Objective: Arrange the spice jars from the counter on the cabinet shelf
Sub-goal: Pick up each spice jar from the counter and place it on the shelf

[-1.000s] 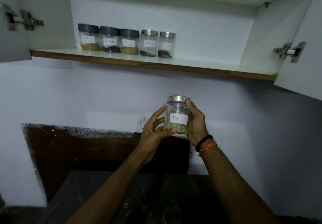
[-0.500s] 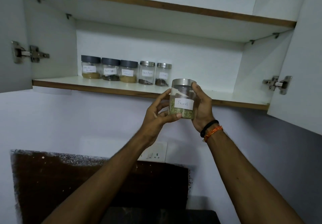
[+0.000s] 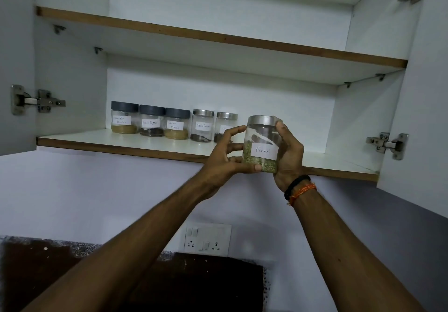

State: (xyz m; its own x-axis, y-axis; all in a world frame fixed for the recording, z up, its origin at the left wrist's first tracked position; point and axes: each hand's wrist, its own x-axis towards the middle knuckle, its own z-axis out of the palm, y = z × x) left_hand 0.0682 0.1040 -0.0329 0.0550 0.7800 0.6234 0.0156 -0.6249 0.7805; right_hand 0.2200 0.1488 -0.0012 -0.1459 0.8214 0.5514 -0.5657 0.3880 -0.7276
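Inside the open wall cabinet (image 3: 72,81), two white shelves with brown edges span the width; the lower shelf (image 3: 145,150) carries a row of five spice jars at its back left. Against half a second ago, the head view has tilted up — the upper shelf (image 3: 218,37) now sits well down in the picture and the cabinet's top compartment shows above it — while the jars on the shelf keep their order.

Both forearms reach up from below. The fennel jar (image 3: 261,144) has risen with them: earlier its base hung under the shelf's front edge, now the jar stands upright in front of that edge, at shelf height, to the right of the row and not yet set down. The left hand (image 3: 224,160) still supports it with thumb under the base and fingertips spread on the glass; the right hand (image 3: 288,151) stays wrapped round the jar's right side, fingers curled at the silver lid — a two-handed grip pinching the jar. Black and orange wristbands (image 3: 300,189) circle the right wrist.

A wall socket panel (image 3: 206,240) sits below.

Labels, left to right: the first jar (image 3: 124,117) reads partly as "powder", the second jar (image 3: 152,123) "Black Pepper", the third jar (image 3: 177,127) "garam masala", the fourth jar (image 3: 202,126) "Black Pepper", the fifth jar (image 3: 225,123) unreadable behind the fingers. The held jar reads "Fennel".
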